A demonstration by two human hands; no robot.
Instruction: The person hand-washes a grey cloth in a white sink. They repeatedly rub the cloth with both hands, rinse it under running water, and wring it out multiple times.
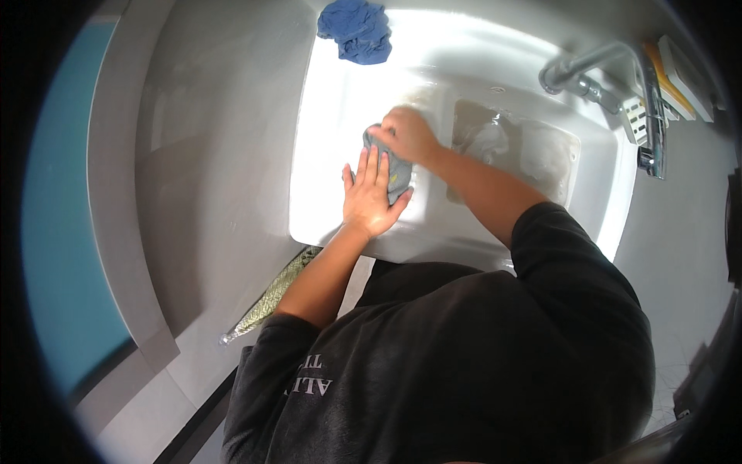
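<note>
A wet grey cloth (pixel 400 180) with a small yellow mark lies on the ribbed left part of a white laundry sink (pixel 324 145). My left hand (pixel 371 197) rests flat on the cloth, palm down, its fingers spread. At the far end of the cloth is my right hand (pixel 408 133), slightly blurred, with curled fingers closed on the fabric; the hand hides part of it. To the right, the basin holds cloudy, soapy water (pixel 516 145). A crumpled blue cloth (pixel 356 32) sits on the sink's far left corner.
A chrome faucet (pixel 603 58) reaches in from the right rear. Beside it is a white slotted holder (pixel 636 119) with yellow and white items. A tiled wall (pixel 203 145) borders the sink's left side. Some yellow-green crinkled material (pixel 272 296) hangs below the left front corner.
</note>
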